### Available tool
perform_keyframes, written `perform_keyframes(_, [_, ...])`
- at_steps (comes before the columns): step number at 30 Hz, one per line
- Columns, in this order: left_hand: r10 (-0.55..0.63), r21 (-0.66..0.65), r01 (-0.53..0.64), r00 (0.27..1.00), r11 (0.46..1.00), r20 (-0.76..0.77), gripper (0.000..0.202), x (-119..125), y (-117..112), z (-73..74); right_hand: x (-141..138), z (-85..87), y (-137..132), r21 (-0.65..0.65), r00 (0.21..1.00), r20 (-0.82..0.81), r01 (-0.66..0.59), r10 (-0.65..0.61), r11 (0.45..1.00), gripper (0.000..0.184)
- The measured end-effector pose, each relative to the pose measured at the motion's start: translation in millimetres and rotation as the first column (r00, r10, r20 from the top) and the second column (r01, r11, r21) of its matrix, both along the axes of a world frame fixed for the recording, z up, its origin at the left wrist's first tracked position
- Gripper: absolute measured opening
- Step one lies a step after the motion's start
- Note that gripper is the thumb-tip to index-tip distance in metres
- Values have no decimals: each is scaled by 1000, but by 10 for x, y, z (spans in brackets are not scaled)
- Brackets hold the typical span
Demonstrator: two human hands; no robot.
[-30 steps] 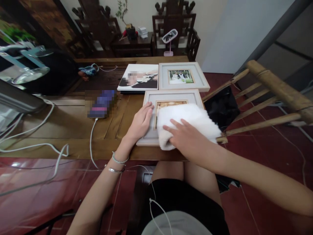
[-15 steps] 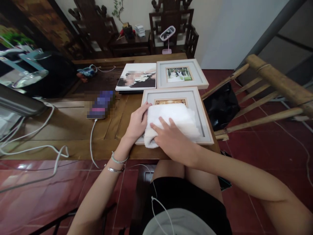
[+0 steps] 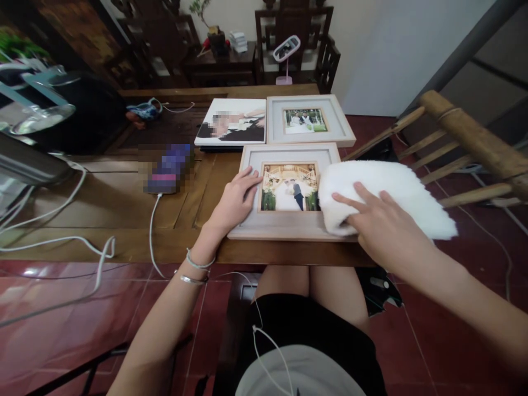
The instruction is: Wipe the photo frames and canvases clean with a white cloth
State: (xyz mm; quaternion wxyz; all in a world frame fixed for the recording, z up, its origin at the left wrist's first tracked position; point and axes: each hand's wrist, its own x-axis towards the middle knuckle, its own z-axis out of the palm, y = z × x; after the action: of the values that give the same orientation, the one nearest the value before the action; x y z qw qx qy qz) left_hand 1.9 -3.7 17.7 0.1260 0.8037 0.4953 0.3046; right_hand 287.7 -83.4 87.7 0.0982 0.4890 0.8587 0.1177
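Observation:
A pale wooden picture frame (image 3: 289, 228) lies flat at the table's near edge, a photo of a couple at its centre. My left hand (image 3: 239, 195) rests on the frame's left side, fingers spread. In my right hand (image 3: 383, 225) is a folded white cloth (image 3: 391, 179), thumb tucked into its fold. The cloth covers the frame's right side and sticks out past the table's edge. Behind lie a second picture frame (image 3: 344, 124) and a white-edged photo panel (image 3: 237, 107), which sits on something dark.
On the wooden table (image 3: 210, 181) lies a phone (image 3: 171, 168) with a white charging cable (image 3: 152, 236). A pink-stemmed mirror (image 3: 286, 49) stands beyond the frames. To the right is a bamboo chair (image 3: 457, 115); loose white cables run along the left.
My right hand has slid the cloth rightward across the frame, uncovering the photo. My left hand stays at the frame's left side.

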Motion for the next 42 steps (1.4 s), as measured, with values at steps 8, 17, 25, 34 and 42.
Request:
perform_keyframes(8, [9, 4, -9, 1000, 1000, -23, 33, -17, -5, -3, 7, -116, 938, 43, 988, -132, 88, -82, 995, 52])
perform_keyframes(17, [21, 23, -22, 999, 999, 43, 33, -21, 12, -68, 19, -149, 376, 74, 994, -100, -35, 42, 997, 41])
perform_keyframes(25, [-5, 49, 1, 997, 999, 82, 36, -28, 10, -51, 194, -82, -131, -83, 968, -211, -155, 134, 984, 43])
perform_keyframes(34, [-49, 33, 49, 999, 998, 9, 50, -47, 29, -71, 147, -228, 673, 34, 932, -364, -1, 13, 999, 57])
perform_keyframes(42, [-20, 34, 21, 999, 999, -31, 41, -28, 34, -100, -593, -40, 1252, 251, 860, -330, -317, 388, 915, 43])
